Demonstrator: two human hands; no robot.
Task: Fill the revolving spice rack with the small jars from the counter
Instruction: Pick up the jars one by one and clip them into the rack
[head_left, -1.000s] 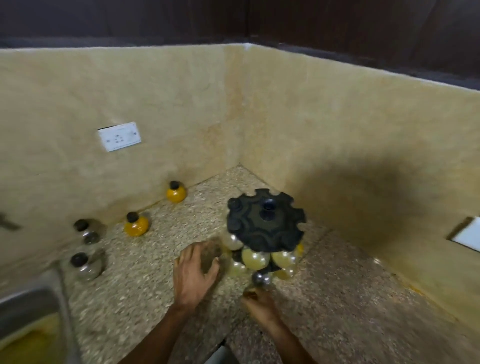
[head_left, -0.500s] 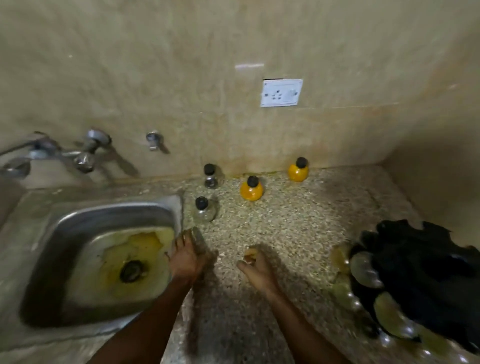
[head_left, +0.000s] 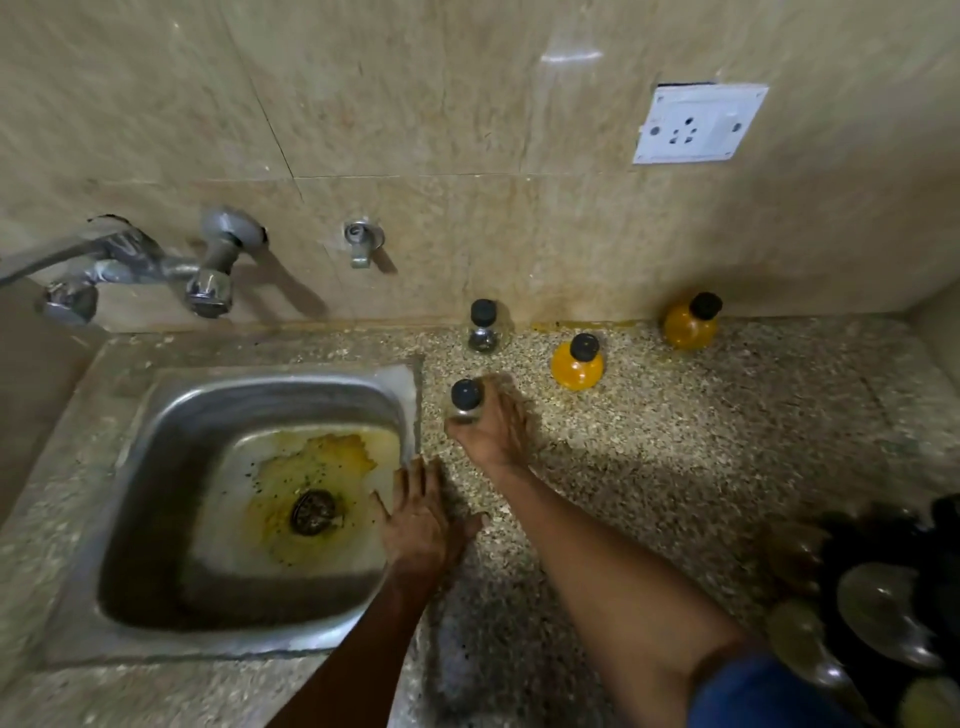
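— Jar (head_left: 466, 399) near the sink (head_left: 156, 410): did you take it?
— Yes. Half a second before, my right hand (head_left: 493, 431) was empty; now its fingers closed around it. My left hand (head_left: 421, 519) lay flat on the speckled counter (head_left: 701, 447). The rack (head_left: 893, 597) stood far right, three jars left by the wall.

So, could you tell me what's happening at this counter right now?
A person is collecting small jars for the spice rack, which sits at the right edge already holding several. The right hand grips a clear jar beside the sink. The left hand rests flat on the sink's edge. Another clear jar and two yellow ones wait by the wall.
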